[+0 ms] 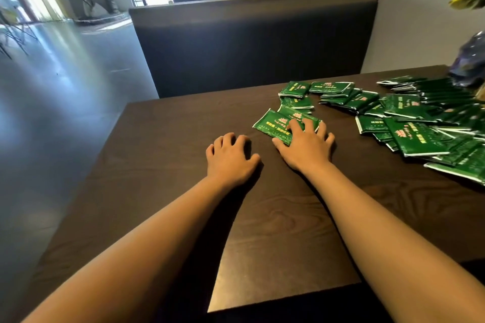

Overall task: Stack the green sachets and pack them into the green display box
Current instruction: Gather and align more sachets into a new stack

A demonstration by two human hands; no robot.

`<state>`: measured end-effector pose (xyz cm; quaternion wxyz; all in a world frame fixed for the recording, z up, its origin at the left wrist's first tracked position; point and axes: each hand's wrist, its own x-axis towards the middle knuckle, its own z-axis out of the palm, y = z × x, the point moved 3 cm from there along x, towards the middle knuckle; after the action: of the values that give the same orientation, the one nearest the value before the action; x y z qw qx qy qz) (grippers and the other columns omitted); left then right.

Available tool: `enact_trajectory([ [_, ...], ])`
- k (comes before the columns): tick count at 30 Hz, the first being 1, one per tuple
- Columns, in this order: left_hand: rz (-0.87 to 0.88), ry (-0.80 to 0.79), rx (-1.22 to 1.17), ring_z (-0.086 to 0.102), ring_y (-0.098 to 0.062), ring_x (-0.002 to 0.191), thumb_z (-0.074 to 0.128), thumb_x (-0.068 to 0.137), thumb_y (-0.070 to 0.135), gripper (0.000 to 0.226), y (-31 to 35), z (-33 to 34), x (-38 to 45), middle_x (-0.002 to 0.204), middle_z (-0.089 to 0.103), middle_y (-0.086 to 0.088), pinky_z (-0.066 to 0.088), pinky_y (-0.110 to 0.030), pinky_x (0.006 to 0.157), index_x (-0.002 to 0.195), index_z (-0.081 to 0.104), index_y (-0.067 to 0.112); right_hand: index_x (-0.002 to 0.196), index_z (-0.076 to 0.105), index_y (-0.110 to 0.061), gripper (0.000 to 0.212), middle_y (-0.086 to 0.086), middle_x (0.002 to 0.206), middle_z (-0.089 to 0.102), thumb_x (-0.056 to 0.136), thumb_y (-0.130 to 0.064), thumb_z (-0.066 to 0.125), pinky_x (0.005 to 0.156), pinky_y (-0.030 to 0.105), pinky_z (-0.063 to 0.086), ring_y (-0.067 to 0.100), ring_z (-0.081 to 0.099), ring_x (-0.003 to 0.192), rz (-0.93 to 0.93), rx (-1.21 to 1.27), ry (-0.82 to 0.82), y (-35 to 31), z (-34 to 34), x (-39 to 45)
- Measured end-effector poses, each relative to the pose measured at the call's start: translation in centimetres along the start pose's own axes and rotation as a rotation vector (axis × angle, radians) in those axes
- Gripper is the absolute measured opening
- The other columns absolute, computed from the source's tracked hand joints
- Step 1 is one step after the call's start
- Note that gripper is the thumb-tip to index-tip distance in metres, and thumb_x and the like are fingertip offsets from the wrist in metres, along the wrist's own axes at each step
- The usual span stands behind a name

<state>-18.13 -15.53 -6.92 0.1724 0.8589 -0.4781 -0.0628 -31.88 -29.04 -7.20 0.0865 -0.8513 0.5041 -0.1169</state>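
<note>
Green sachets [409, 123] lie scattered over the far right of the dark wood counter [168, 155]. The right hand [305, 144] rests with spread fingers on the nearest sachet [273, 123], probably dragging it; the left hand [231, 156] sits loosely curled, holding nothing. Best to square edges before stacking. No display box shows. Booth seats stand beyond.

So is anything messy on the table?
Yes. The green sachets lie scattered and overlapping at all angles across the table's right side, not stacked. The right hand rests on two near ones. No display box is in view.
</note>
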Motion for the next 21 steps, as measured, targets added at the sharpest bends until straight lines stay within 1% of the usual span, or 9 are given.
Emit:
enact_trajectory([
  [2,0.022,0.015,0.000,0.029,-0.029,0.149,0.053,0.096,0.058,0.055,0.2,0.2,1.0,0.157,0.039,-0.004,0.017,-0.051,0.123,0.144,0.047,0.032,0.139,0.045,-0.030,0.063,0.005,0.158,0.035,0.091,-0.071,0.046,0.118,0.065,0.012,0.042,0.012,0.151,-0.019,-0.015,0.043,-0.4,0.3,0.6],
  [4,0.043,0.036,-0.002,0.031,-0.029,0.147,0.053,0.096,0.057,0.059,0.3,0.5,1.8,0.157,0.041,-0.005,0.019,-0.051,0.122,0.147,0.043,0.030,0.128,0.051,-0.026,0.054,0.004,0.147,0.048,0.091,-0.065,0.051,0.116,0.062,0.018,0.038,0.025,0.146,-0.092,-0.034,0.120,-1.0,0.3,1.1],
  [6,0.054,0.069,-0.015,0.032,-0.029,0.148,0.052,0.096,0.057,0.068,0.4,0.8,2.2,0.158,0.039,-0.007,0.021,-0.052,0.123,0.154,0.035,0.026,0.123,0.053,-0.026,0.046,0.002,0.132,0.055,0.089,-0.056,0.058,0.110,0.054,0.026,0.031,0.040,0.133,-0.183,0.012,0.173,-1.3,0.1,1.0],
  [7,0.060,0.089,-0.017,0.031,-0.030,0.149,0.052,0.096,0.057,0.073,0.5,1.0,2.2,0.161,0.036,-0.008,0.021,-0.053,0.124,0.157,0.030,0.023,0.127,0.051,-0.028,0.047,0.001,0.128,0.053,0.088,-0.051,0.061,0.106,0.051,0.028,0.029,0.043,0.127,-0.231,0.051,0.190,-1.5,0.0,1.0],
  [10,0.084,0.142,-0.080,0.028,-0.029,0.151,0.054,0.095,0.056,0.083,0.6,1.2,2.2,0.165,0.024,-0.011,0.022,-0.056,0.124,0.160,0.018,0.021,0.145,0.042,-0.031,0.073,0.003,0.125,0.047,0.078,-0.036,0.069,0.098,0.044,0.035,0.027,0.044,0.117,-0.424,0.146,0.230,-2.0,-0.2,1.1],
  [12,0.099,0.207,-0.217,0.036,-0.026,0.147,0.063,0.093,0.050,0.084,0.3,0.8,2.1,0.161,0.030,-0.007,0.029,-0.055,0.122,0.159,0.018,0.022,0.150,0.038,-0.032,0.083,0.003,0.125,0.045,0.075,-0.026,0.071,0.097,0.041,0.041,0.025,0.043,0.113,-0.548,0.189,0.256,-2.4,-0.4,1.1],
  [15,0.075,0.210,-0.602,0.054,-0.019,0.130,0.077,0.088,0.030,0.088,-0.7,-0.2,1.9,0.141,0.050,0.000,0.045,-0.046,0.113,0.156,0.021,0.028,0.150,0.040,-0.030,0.082,0.003,0.123,0.043,0.075,-0.013,0.069,0.089,0.034,0.046,0.021,0.039,0.111,-0.631,0.261,0.291,-2.9,-0.5,0.8],
  [18,0.048,0.214,-0.849,0.065,-0.012,0.114,0.079,0.087,0.011,0.071,-1.5,-0.9,1.6,0.120,0.061,0.008,0.058,-0.036,0.098,0.145,0.042,0.028,0.142,0.050,-0.023,0.073,0.004,0.118,0.047,0.074,-0.004,0.065,0.086,0.025,0.043,0.017,0.039,0.108,-0.664,0.377,0.328,-3.4,-0.6,0.6],
  [21,0.088,0.286,-0.938,0.072,-0.016,0.103,0.073,0.088,0.003,0.033,-2.0,-1.3,1.6,0.108,0.071,0.001,0.062,-0.045,0.090,0.114,0.065,0.021,0.135,0.057,-0.016,0.063,0.006,0.113,0.052,0.074,0.000,0.063,0.083,0.014,0.036,0.015,0.040,0.102,-0.729,0.454,0.409,-4.8,-1.3,0.0],
])
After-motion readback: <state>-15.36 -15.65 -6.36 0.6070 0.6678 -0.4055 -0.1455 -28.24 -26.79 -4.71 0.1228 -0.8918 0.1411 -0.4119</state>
